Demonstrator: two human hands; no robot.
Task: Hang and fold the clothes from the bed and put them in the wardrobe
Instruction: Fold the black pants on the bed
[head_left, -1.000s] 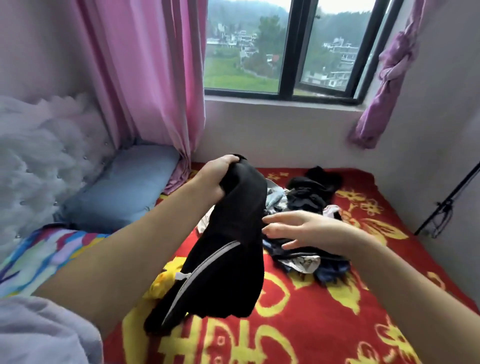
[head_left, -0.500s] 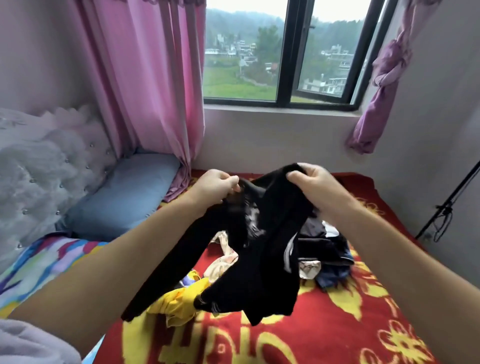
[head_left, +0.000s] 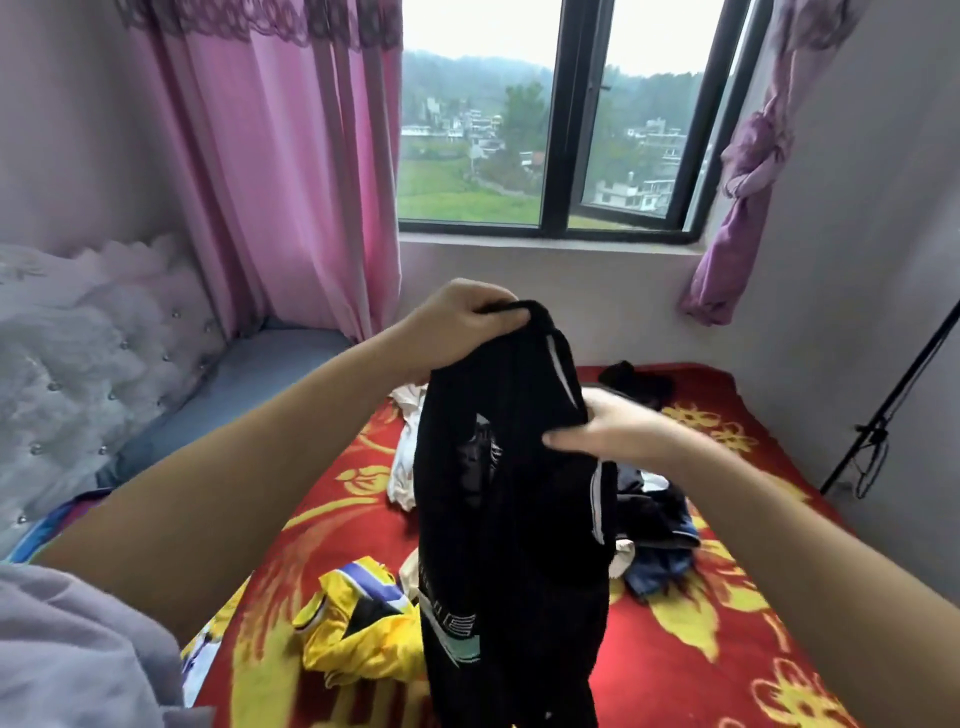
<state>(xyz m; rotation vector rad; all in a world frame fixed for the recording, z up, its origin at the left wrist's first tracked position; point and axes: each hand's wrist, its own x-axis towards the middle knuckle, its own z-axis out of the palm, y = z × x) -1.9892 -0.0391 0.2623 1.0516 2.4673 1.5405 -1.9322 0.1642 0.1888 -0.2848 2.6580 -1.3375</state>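
A black garment (head_left: 511, 519) with pale stripes and a printed label hangs in front of me over the bed. My left hand (head_left: 460, 325) grips its top edge, fingers curled round the fabric. My right hand (head_left: 605, 431) holds its right side lower down, thumb in front and fingers behind the cloth. On the red and yellow blanket (head_left: 701, 623) lie a yellow garment (head_left: 358, 623), a white one (head_left: 408, 467), a heap of dark and blue clothes (head_left: 657, 530) and a black item (head_left: 636, 382) near the far edge.
A blue pillow (head_left: 249, 384) and a white tufted headboard (head_left: 88, 364) are on the left. Pink curtains (head_left: 291, 171) hang beside the window (head_left: 550, 135). A black stand leg with cable (head_left: 878, 426) leans at the right wall.
The garment, held spread by both hands at its top, now hangs long from my left hand. My right hand has dropped to its side. The view has tilted upward.
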